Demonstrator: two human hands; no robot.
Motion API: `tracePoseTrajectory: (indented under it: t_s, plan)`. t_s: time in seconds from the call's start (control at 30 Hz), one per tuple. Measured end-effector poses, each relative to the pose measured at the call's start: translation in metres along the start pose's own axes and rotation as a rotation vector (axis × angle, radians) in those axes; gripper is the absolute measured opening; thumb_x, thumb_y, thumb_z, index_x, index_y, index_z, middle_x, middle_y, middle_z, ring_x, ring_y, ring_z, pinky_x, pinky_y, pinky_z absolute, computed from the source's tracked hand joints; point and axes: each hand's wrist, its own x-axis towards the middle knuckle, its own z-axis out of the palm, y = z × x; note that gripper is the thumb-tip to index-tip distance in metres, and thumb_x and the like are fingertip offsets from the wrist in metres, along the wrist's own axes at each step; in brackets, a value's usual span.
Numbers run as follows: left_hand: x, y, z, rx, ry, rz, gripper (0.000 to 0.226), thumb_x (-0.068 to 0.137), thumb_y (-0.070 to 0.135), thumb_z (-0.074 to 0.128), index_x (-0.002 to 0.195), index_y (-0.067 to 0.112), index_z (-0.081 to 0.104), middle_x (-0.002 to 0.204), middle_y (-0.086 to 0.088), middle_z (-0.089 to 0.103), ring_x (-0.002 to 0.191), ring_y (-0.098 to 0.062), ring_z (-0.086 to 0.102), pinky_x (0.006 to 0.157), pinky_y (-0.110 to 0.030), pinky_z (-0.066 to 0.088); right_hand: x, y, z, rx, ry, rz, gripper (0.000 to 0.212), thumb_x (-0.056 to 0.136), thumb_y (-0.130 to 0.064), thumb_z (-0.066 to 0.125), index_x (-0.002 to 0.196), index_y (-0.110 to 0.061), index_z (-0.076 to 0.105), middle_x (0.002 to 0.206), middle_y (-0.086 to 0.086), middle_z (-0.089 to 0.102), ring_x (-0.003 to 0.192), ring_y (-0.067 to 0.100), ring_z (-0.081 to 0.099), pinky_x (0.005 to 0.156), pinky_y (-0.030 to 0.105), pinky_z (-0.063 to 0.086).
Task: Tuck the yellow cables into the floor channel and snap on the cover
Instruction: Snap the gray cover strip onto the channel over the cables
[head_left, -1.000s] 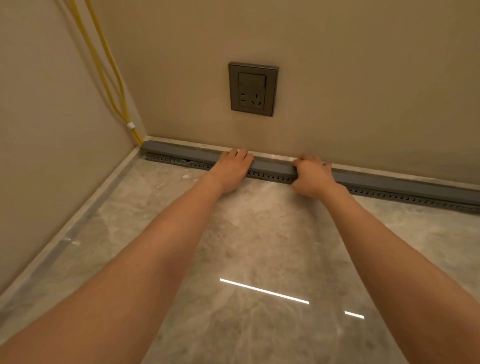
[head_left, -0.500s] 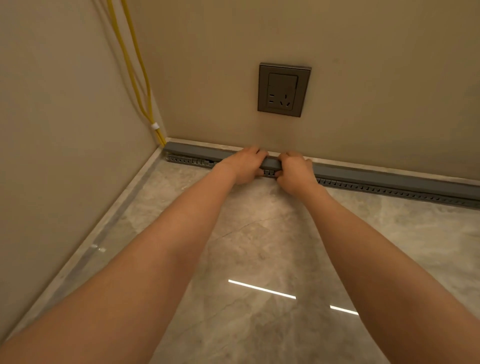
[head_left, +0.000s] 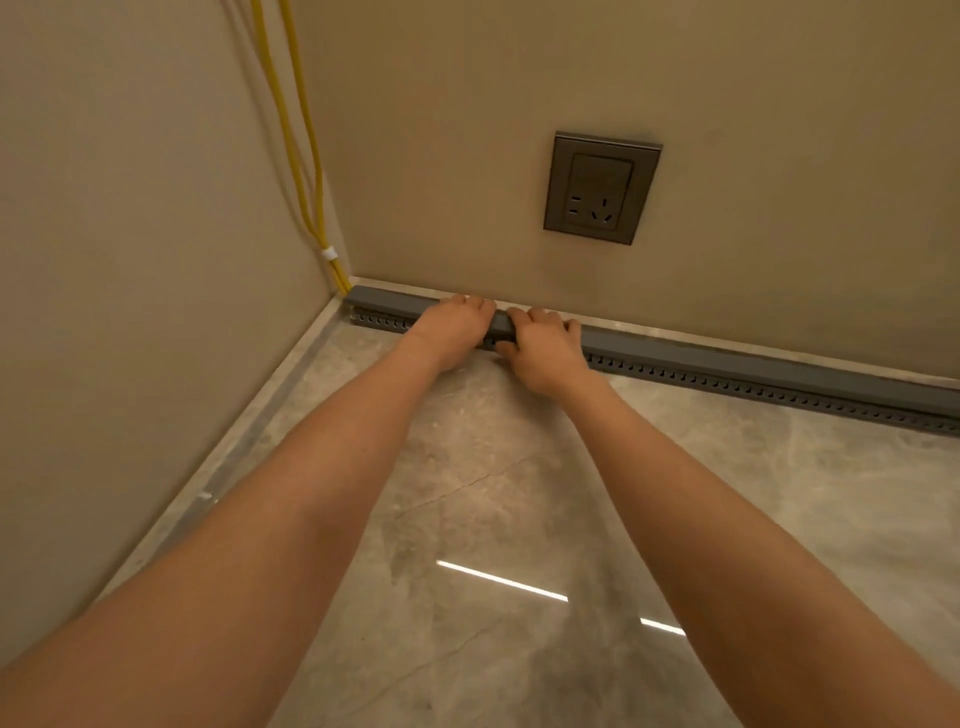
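Observation:
A long grey floor channel (head_left: 779, 392) with a perforated side runs along the foot of the back wall. Its smooth grey cover (head_left: 727, 358) lies on top along its whole visible length. My left hand (head_left: 454, 325) rests palm down on the cover near the corner, fingers over its top. My right hand (head_left: 543, 340) sits right beside it, fingers curled over the cover and thumb at its front edge. Two yellow cables (head_left: 298, 156) hang down the left wall, bound by a white tie (head_left: 329, 253), and vanish into the channel's corner end. Inside the channel they are hidden.
A grey wall socket (head_left: 602, 188) sits above the channel on the back wall. The left wall meets the back wall at the corner, with a pale skirting strip (head_left: 249, 421) along its foot. The polished marble floor (head_left: 519, 493) stretches toward me.
My right hand has slid left along the cover until it sits next to the left hand. My view has shifted left toward the corner.

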Motion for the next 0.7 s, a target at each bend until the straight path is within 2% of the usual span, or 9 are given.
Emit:
tracePoseTrajectory:
  t_s: [0.2,0.3,0.57,0.7]
  plan:
    - [-0.005,-0.016,-0.004,-0.207,-0.057,0.039,0.041,0.095,0.02,0.051,0.132,0.005,0.042,0.132,-0.018,0.05,0.122,-0.034,0.048,0.1,-0.044,0.043,0.008,-0.008,0.009,0.024,0.08,0.011,0.038,0.098,-0.024,0.04,0.135,-0.015,0.044,0.129,0.013,0.052,0.123,0.032,0.042,0.103,0.042,0.028]
    - [-0.011,-0.032,-0.002,-0.195,-0.049,-0.013,0.045,0.095,0.025,0.049,0.135,0.006,0.039,0.134,-0.018,0.048,0.124,-0.034,0.046,0.103,-0.042,0.038,0.008,-0.004,0.009,0.042,0.101,0.018,0.035,0.098,-0.022,0.042,0.131,-0.012,0.048,0.126,0.014,0.053,0.122,0.032,0.043,0.103,0.042,0.027]
    - [-0.011,-0.019,0.0,0.04,0.033,-0.004,0.037,0.096,0.003,0.036,0.133,0.001,0.038,0.133,-0.018,0.047,0.123,-0.034,0.047,0.1,-0.042,0.041,0.001,0.012,-0.003,0.031,0.071,0.097,0.029,0.093,-0.019,0.046,0.12,-0.01,0.054,0.122,0.015,0.056,0.118,0.033,0.047,0.105,0.046,0.028]
    - [-0.007,-0.013,0.003,0.048,0.053,-0.018,0.037,0.096,0.002,0.036,0.133,0.0,0.039,0.133,-0.018,0.048,0.124,-0.034,0.046,0.1,-0.042,0.041,0.007,0.005,-0.008,0.021,-0.016,0.076,0.037,0.094,-0.032,0.046,0.125,-0.012,0.052,0.129,0.014,0.054,0.123,0.032,0.045,0.106,0.049,0.029]
